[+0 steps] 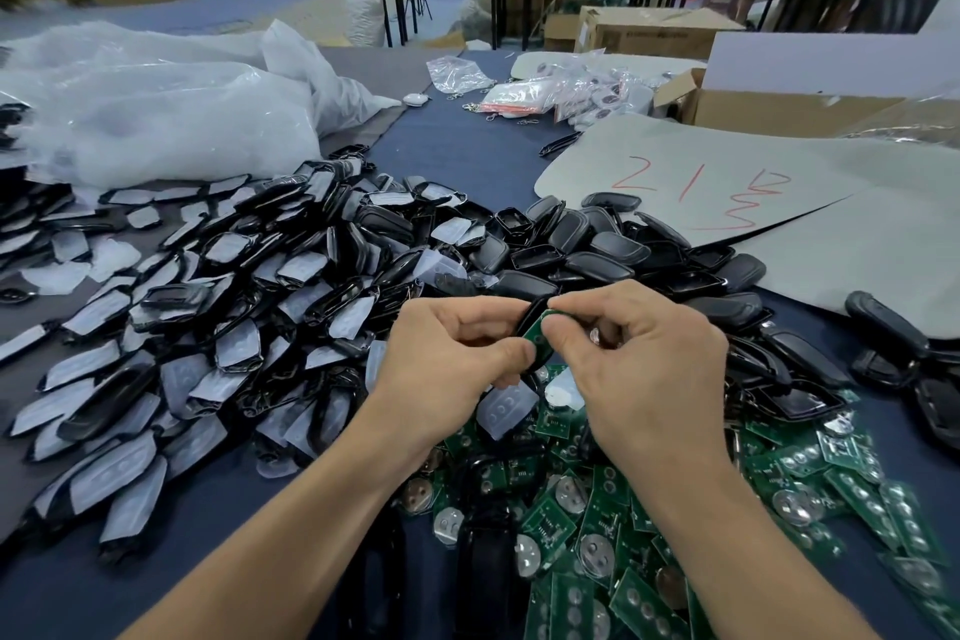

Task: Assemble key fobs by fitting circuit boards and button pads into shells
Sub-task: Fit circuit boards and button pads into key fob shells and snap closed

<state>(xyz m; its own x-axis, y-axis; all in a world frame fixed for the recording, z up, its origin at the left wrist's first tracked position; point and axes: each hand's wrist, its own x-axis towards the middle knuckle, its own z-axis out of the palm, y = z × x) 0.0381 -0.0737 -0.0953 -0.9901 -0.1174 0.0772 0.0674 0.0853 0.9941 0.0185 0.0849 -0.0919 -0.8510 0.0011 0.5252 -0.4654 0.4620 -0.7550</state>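
left hand (457,348) grips a black shell (530,322); right hand (639,353) pinches a green circuit board (535,334) against it, boards heaped at 5 o'clock.

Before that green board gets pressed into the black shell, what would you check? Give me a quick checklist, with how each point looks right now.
1. Left hand grips the shell: ok.
2. Right hand pinches the board: ok.
3. Board touches the shell: ok.
4. Board lined up flat with the shell's opening: cannot tell, fingers hide it.
5. Loose pad within reach, just below the hands: ok.
6. Spare boards piled close by: ok.
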